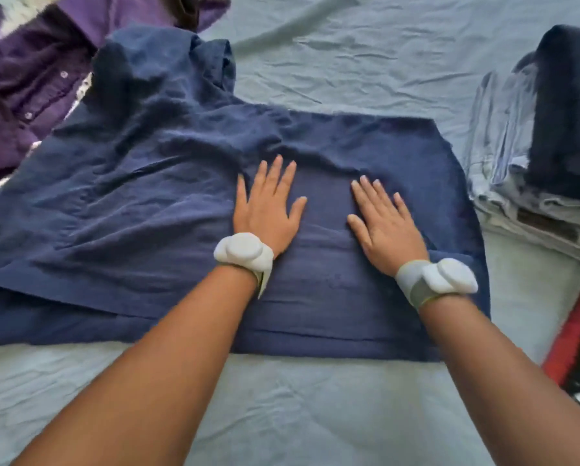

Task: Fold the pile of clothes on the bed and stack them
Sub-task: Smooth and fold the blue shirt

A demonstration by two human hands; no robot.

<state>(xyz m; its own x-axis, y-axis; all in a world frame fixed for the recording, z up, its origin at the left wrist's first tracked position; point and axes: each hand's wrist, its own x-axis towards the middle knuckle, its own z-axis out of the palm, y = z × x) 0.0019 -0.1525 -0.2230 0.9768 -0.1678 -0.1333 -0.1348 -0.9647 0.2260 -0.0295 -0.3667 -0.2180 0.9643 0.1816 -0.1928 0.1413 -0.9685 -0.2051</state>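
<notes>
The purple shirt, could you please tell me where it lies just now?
The purple shirt lies at the head view's upper left on the bed sheet, its edge tucked under the navy shirt.

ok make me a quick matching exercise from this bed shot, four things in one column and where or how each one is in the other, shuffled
Things
1. navy shirt
2. purple shirt
3. folded stack
4. left hand

Places or states
A. far left, unfolded, buttons showing
B. at the right edge of the bed, a dark garment on top
C. flat and open, pressing on navy cloth beside the right hand
D. spread across the middle of the sheet, its right part folded square

Pairs: 1-D, 2-A, 3-B, 4-C
</notes>
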